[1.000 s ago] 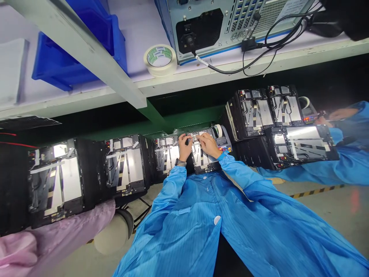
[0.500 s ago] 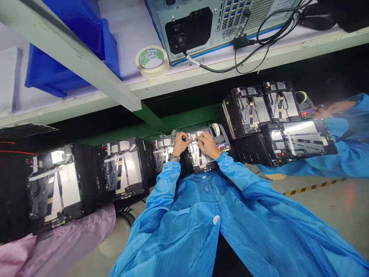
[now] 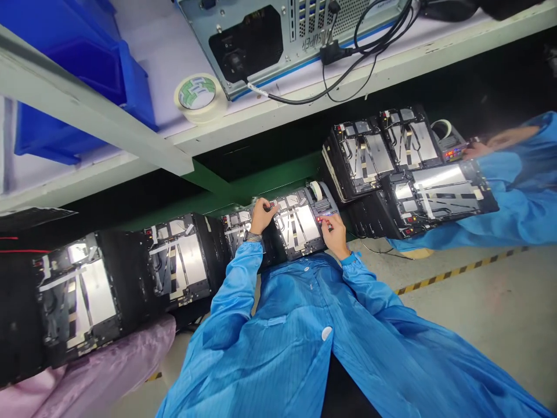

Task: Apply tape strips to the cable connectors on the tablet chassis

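An opened flat device with silver plates and tape strips lies on the green bench right in front of me. My left hand rests curled on its upper left corner, fingers closed on something small I cannot make out. My right hand has left the device. It reaches to the tape dispenser beside it, with the fingers stretched onto the red-lit panel. A white tape roll sits on top of that dispenser. Both my arms are in blue sleeves.
More opened devices line the bench to the left, and others are stacked at the right. A co-worker's blue sleeve reaches in from the right, and a pink sleeve from the left. The shelf above carries a tape roll, blue bins and a computer case.
My right hand moved off the device, rightward to the tape dispenser. My left hand stayed on the device's upper left corner. The view shifted slightly.
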Tool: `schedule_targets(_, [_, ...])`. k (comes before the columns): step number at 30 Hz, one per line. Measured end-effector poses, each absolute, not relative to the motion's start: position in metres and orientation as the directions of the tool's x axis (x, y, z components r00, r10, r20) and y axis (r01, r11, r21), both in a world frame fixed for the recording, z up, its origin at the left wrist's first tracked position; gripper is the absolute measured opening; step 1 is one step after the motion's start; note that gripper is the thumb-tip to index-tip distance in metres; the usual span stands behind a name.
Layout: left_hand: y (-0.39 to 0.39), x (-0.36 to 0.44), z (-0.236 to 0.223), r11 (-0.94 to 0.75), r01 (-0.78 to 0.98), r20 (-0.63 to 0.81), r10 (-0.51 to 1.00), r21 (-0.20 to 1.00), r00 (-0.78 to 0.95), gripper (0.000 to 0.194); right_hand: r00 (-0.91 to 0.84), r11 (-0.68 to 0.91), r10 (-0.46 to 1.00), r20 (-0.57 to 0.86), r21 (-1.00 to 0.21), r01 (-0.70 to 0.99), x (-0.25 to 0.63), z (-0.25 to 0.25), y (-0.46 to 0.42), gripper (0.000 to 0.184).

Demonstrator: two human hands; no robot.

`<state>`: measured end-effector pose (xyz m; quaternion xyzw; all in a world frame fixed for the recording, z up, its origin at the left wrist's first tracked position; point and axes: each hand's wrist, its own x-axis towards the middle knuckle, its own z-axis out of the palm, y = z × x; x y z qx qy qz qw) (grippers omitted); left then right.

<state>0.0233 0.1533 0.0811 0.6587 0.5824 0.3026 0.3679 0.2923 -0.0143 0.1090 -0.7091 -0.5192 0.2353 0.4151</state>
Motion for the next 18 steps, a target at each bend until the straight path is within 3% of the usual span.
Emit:
schedule_targets(4, [0.152,0.025,0.083,-0.077,0.591,-0.014,0.989,0.803,0.148,0.037,0.429,-0.203,0.903,0.019,-0.862,0.465,0.291,0.09,-0.029,0.035])
schedule_targets(8, [0.149,0.03,0.084,-0.038,0.567,-0.029,0.994,0.823,0.109,0.034,0.36,-0.223,0.931,-0.067,-0.883,0.412,0.281,0.077,-0.037,0.041])
schedule_targets(12, [0.151,0.037,0.09,0.029,0.563,-0.052,0.998,0.826,0.025,0.034,0.333,-0.219,0.941,-0.066,-0.866,0.449,0.272,0.072,-0.037,0.041])
schedule_targets(18, [0.113,0.027,0.096,0.212,0.413,-0.145,0.971,0.885,-0.189,0.023,0.352,-0.21,0.935,-0.038,-0.86,0.465,0.271,0.065,-0.032,0.04])
